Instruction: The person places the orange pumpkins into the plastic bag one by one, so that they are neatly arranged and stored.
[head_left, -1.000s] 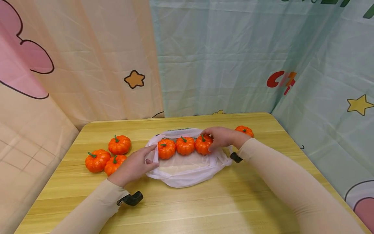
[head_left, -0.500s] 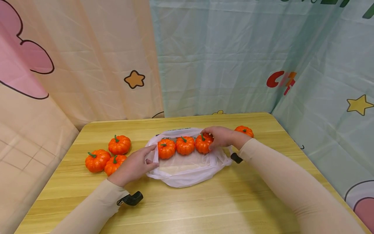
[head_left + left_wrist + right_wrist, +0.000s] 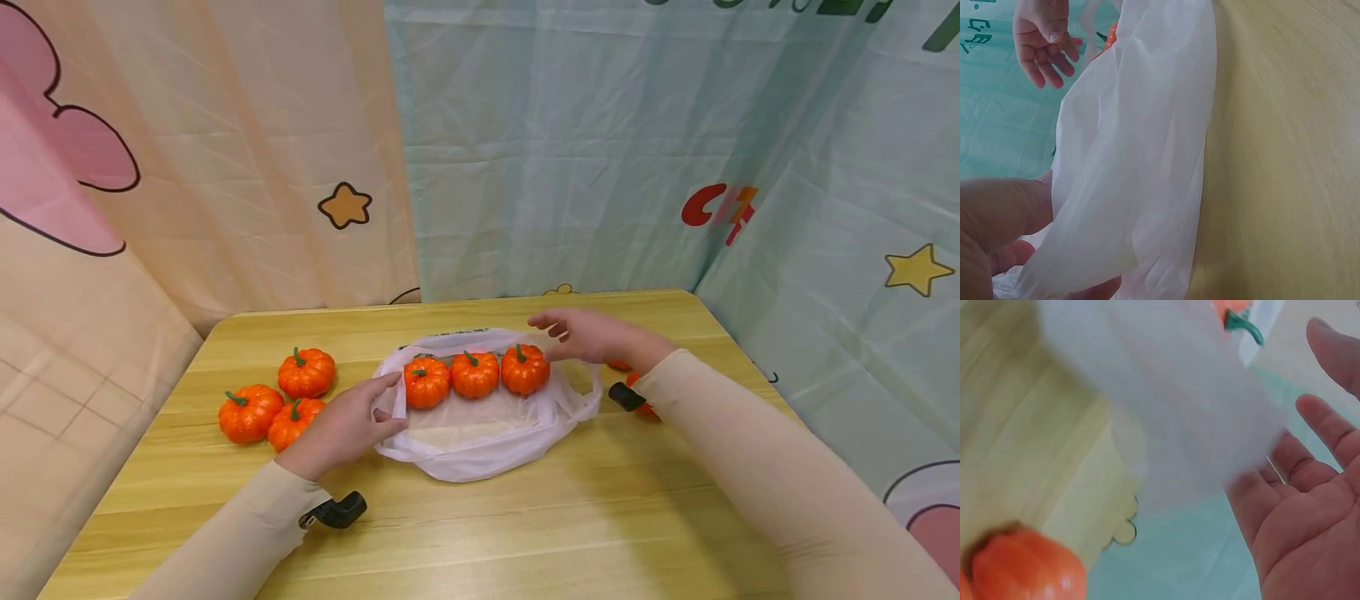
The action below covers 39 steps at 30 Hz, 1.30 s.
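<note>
we judge the bag [image 3: 480,467] soft, best held beside our left hand [image 3: 348,423], whose pinch we cannot tell. our right hand [image 3: 592,340] is spread.

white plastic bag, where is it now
In the head view, the white plastic bag lies central on the table, the left hand at its left edge and three pumpkins in its opening.

Wood-grain table [image 3: 480,542], peach cloth [image 3: 262,125] with orange star [image 3: 345,206], pale green cloth [image 3: 525,158]
</note>
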Motion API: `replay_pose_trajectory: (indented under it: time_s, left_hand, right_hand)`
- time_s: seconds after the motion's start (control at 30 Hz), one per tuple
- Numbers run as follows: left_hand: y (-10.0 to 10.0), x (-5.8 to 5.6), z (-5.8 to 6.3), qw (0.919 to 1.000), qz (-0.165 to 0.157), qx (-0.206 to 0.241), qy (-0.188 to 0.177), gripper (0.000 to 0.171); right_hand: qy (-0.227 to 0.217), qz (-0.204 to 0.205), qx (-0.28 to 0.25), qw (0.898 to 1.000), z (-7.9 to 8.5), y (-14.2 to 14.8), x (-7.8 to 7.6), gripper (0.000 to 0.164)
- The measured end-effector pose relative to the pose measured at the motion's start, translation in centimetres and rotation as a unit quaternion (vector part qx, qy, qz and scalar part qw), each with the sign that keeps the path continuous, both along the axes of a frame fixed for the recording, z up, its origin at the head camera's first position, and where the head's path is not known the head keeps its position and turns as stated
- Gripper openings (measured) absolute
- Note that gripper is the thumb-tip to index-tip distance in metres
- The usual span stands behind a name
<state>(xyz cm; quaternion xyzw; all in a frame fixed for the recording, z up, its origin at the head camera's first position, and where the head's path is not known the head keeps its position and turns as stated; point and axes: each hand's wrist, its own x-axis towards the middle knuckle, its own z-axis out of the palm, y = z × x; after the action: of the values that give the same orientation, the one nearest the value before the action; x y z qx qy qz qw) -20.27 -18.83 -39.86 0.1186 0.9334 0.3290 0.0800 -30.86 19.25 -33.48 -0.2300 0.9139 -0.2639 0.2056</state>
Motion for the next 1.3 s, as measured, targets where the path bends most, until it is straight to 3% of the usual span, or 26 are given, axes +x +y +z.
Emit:
replay_pose_trajectory:
  time_s: [0.2, 0.5, 0.9, 1.3]
  left_hand:
    - [0.0, 0.0, 0.0, 1.0, 0.0, 0.001, 0.0, 0.077]
    - [0.0, 0.0, 0.2, 1.0, 0.001, -0.001, 0.001, 0.077]
    - [0.0, 0.1, 0.3, 1.0, -0.002, -0.005, 0.005, 0.078]
    - [0.1, 0.1, 0.4, 1.0, 0.0, -0.007, 0.004, 0.078]
  right_hand:
    - [0.053, -0.016, 0.005, 0.998, 0.7, 2.5, 0.2, 0.062]
    - [0.083, -0.05, 0.041, 0.994, 0.6, 6.9, 0.9, 0.066]
    - [0.083, -0.072, 0.06, 0.992, -0.5, 11.8, 1.8, 0.076]
    - [0.05, -0.076, 0.051, 0.994, -1.4, 14.4, 2.6, 0.084]
